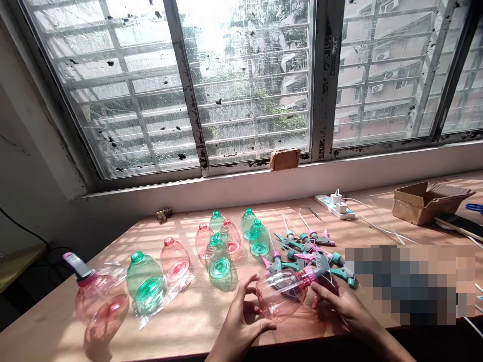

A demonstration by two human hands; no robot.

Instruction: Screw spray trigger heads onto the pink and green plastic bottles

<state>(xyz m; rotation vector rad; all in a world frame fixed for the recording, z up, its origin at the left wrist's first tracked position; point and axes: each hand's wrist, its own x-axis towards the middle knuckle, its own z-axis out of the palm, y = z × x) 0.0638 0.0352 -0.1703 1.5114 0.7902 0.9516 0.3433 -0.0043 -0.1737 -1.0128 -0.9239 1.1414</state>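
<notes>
A clear pink spray bottle (281, 297) lies tilted on its side just above the table's front edge, its neck to the right. My left hand (243, 314) cups the bottle's round base, with the thumb below and the fingers behind. My right hand (341, 304) is closed about the neck and the grey-and-pink spray head (320, 269); some of its fingers are hidden. The spray head sits at the bottle's mouth, but how tightly it is seated I cannot tell. Just behind lies a pile of loose trigger spray heads (302, 244) in green, pink and grey, several with thin tubes.
Open green bottles (219, 261) and pink bottles (175, 259) stand to the left and back. A pink bottle with a sprayer (100, 296) stands far left, near a plastic bag (166, 296). At back right are a power strip (335, 207) with cables and a cardboard box (415, 206).
</notes>
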